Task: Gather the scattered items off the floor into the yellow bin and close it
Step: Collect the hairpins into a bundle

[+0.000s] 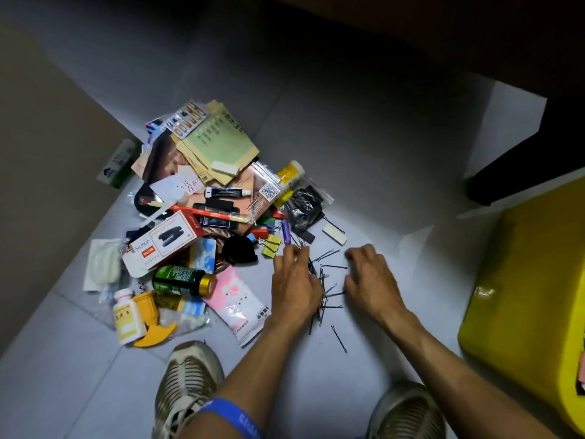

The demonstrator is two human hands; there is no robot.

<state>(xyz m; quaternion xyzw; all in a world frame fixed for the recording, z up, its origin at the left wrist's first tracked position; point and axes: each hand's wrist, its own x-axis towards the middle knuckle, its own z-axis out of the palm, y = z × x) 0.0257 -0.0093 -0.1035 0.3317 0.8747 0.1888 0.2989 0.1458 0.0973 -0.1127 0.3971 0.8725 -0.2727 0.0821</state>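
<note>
1. Head view, the hands: the person crouches over the floor (364,172), both hands down among a scatter of black hairpins (330,285). The left hand (296,288) lies over the denser part of the pins with its fingers curled down around a bunch of them, seemingly raking thin pieces together because single pins are hard to lift off a flat tile. The right hand (372,280) rests fingertips-down just beside the pins, fingers bent and spread; whether it pinches a pin or merely herds them toward the left hand cannot be told.

2. Head view, the pins: most lie crossed between the two hands; one stray pin (339,339) sits apart, nearer the person's shoes.

3. Head view, the rest of the clutter: a heap (202,198) of papers, boxes, a stapler box (164,245), a green bottle (183,280), a pink packet (240,304) and yellow binder clips (270,245) lies to the left of the hands, untouched for now.

4. Head view, the yellow bin (531,280): it stands at the right edge, close by the right forearm, probably set there for short carries. Its opening and lid are not clearly seen.

5. Judgement: the task looks early, since nearly everything remains on the floor.
</note>
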